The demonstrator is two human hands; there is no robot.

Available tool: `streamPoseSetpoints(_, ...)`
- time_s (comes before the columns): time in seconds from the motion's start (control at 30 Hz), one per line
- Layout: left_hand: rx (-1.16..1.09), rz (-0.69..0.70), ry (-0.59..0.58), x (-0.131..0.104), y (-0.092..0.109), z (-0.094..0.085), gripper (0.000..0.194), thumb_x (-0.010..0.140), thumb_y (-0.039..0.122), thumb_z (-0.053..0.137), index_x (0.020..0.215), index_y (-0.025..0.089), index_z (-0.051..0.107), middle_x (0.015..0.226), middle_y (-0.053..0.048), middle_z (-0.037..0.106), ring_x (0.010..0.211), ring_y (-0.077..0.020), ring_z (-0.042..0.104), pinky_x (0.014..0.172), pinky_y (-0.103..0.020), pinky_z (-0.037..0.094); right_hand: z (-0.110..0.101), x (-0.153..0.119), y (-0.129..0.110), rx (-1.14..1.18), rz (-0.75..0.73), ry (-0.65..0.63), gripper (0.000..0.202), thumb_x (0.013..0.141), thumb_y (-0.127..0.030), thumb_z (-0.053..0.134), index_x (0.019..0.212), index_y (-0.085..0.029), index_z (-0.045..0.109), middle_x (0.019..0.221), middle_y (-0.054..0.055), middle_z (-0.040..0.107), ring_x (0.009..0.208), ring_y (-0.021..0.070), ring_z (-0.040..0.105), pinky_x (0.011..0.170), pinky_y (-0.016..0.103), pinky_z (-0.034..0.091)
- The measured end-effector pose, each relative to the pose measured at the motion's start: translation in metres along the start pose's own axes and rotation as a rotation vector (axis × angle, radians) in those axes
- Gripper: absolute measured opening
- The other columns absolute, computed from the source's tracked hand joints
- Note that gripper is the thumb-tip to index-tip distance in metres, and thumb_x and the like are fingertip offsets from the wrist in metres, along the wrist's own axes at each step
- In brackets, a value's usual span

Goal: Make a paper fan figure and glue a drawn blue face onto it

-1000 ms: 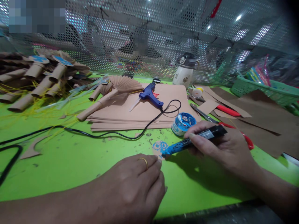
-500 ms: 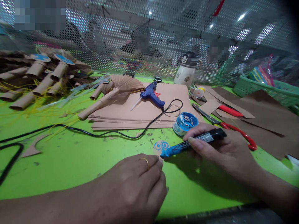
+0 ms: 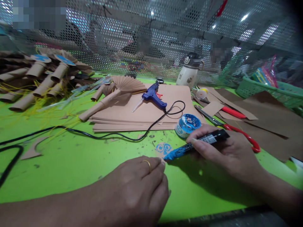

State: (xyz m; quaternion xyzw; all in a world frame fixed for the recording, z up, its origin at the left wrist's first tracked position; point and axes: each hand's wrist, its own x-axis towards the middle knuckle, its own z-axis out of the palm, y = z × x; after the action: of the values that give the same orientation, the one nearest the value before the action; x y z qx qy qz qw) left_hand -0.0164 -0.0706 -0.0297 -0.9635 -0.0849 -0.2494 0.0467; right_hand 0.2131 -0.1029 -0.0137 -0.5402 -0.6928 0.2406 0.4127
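The right hand (image 3: 222, 151) grips a black marker (image 3: 201, 142), blue tip at the small paper piece (image 3: 161, 153) on the green table (image 3: 78, 167). The left hand (image 3: 142, 183) touches its edge; I can't tell if it pinches. A blue paint jar (image 3: 187, 126) sits just past the right hand. A glue gun (image 3: 153, 97) lies farther back.

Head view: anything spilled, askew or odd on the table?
Only mess stands out: the marker in the right hand is smeared blue toward its tip, the jar has blue smears, dark specks dirty the green tabletop, and a curved paper offcut lies loose at left.
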Motion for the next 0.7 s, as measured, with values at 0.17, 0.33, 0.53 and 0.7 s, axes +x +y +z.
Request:
streamPoseSetpoints(0.17, -0.022, 0.027, -0.011, -0.0005, -0.0033, 0.0064, 0.040, 0.091, 0.007, 0.031, 0.082, 0.012, 0.069, 0.077, -0.009, 0.070, 0.073, -0.0216, 0.064, 0.071, -0.034, 0.054, 0.0006, -0.0003, -0.0010, -0.003, 0.004, 0.000, 0.015, 0.087, -0.031, 0.061, 0.079, -0.019, 0.064, 0.055, -0.002, 0.061, 0.047, 0.0111, 0.056, 0.045, 0.020, 0.045)
streamPoseSetpoints(0.33, 0.001, 0.042, -0.004, 0.0012, -0.0048, 0.0071, 0.040, 0.090, 0.006, 0.031, 0.076, 0.013, 0.068, 0.073, -0.008, 0.069, 0.072, -0.0201, 0.064, 0.074, -0.033, 0.054, -0.0008, 0.0014, -0.0024, 0.013, 0.034, -0.003, 0.017, 0.087, -0.032, 0.060, 0.079, -0.017, 0.064, 0.056, 0.000, 0.062, 0.045, 0.0118, 0.057, 0.043, 0.021, 0.045)
streamPoseSetpoints(0.53, 0.047, 0.069, 0.079, 0.0007, -0.0031, 0.0041, 0.036, 0.090, 0.007, 0.034, 0.078, 0.013, 0.067, 0.071, -0.007, 0.067, 0.072, -0.0189, 0.063, 0.073, -0.031, 0.054, 0.0002, 0.0020, -0.0037, 0.047, 0.096, 0.008, 0.017, 0.086, -0.033, 0.060, 0.078, -0.018, 0.064, 0.054, -0.001, 0.063, 0.042, 0.0119, 0.057, 0.040, 0.021, 0.046)
streamPoseSetpoints(0.7, 0.016, 0.016, -0.023, 0.0026, -0.0010, 0.0018, 0.035, 0.090, 0.004, 0.037, 0.079, 0.013, 0.069, 0.074, -0.007, 0.069, 0.073, -0.0202, 0.064, 0.074, -0.033, 0.054, 0.0009, 0.0004, -0.0033, 0.077, 0.107, 0.022, 0.019, 0.087, -0.034, 0.060, 0.077, -0.018, 0.064, 0.050, -0.001, 0.061, 0.039, 0.0114, 0.055, 0.038, 0.020, 0.045)
